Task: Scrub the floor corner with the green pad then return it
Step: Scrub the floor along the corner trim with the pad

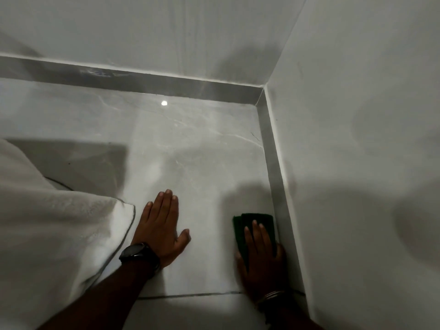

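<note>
The dark green pad (257,222) lies flat on the grey marble floor tile (190,151), right against the grey skirting (273,177) of the right wall. My right hand (262,256) presses down on it with fingers together, covering its near half; bangles circle that wrist. My left hand (164,227) rests flat on the tile with fingers stretched, a black watch on the wrist. The floor corner (258,103) where the two walls meet is farther ahead, well beyond the pad.
White bedding or cloth (54,229) hangs over the left side down to the floor. White walls close the back and right. A grout line (190,295) crosses the floor near my wrists. A light reflection (164,103) glints on the tile.
</note>
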